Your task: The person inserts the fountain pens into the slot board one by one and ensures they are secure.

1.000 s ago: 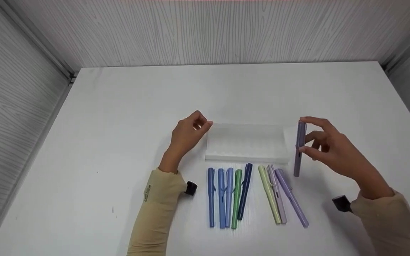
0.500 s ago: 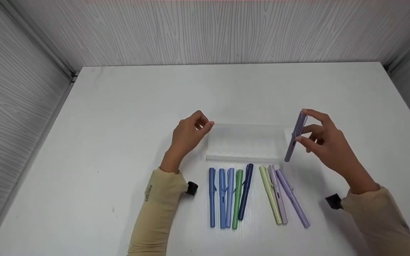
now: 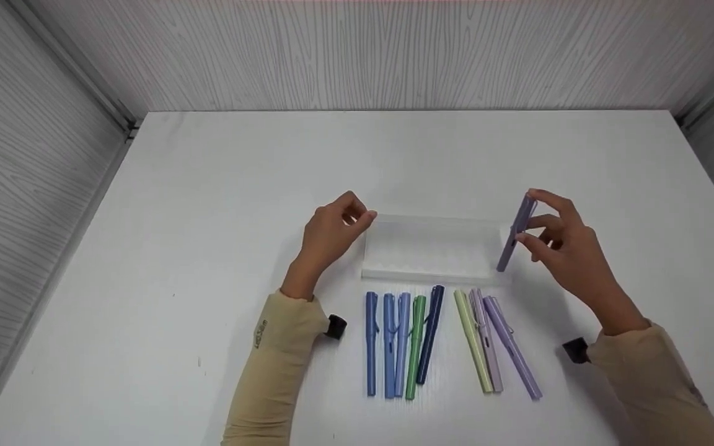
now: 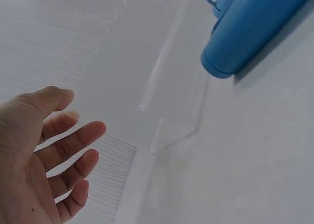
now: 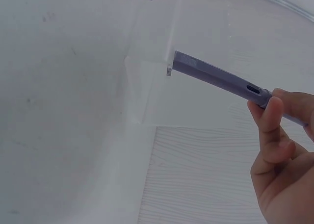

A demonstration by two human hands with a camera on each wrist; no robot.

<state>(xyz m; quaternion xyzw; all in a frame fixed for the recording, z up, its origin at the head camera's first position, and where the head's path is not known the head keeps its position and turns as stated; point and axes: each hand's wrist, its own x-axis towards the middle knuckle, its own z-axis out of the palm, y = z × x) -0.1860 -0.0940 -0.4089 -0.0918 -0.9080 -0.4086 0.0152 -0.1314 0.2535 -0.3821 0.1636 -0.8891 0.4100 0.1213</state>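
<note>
In the head view, my right hand [image 3: 561,251] pinches a dark purple pen [image 3: 514,238] between thumb and fingers. The capped pen leans, with its lower end over the right end of a clear plastic tray [image 3: 431,276]. In the right wrist view that end of the pen [image 5: 211,73] appears against the see-through tray [image 5: 147,94]; whether it touches cannot be told. At the tray's far left corner my left hand [image 3: 332,229] holds the rim between thumb and index finger; the other fingers [image 4: 73,153] are loosely bent in the left wrist view.
In front of the tray lie several pens: blue ones [image 3: 371,344], a green pen [image 3: 416,347], a navy pen [image 3: 430,334], a yellow-green pen [image 3: 473,341], a pale lilac pen [image 3: 487,341] and a purple pen [image 3: 512,347]. Grained panels [image 3: 357,56] border the white table [image 3: 258,161].
My right hand has moved left with the purple pen, whose lower end has swung from beside the tray to over its right end. My left hand stays at the tray's corner.
</note>
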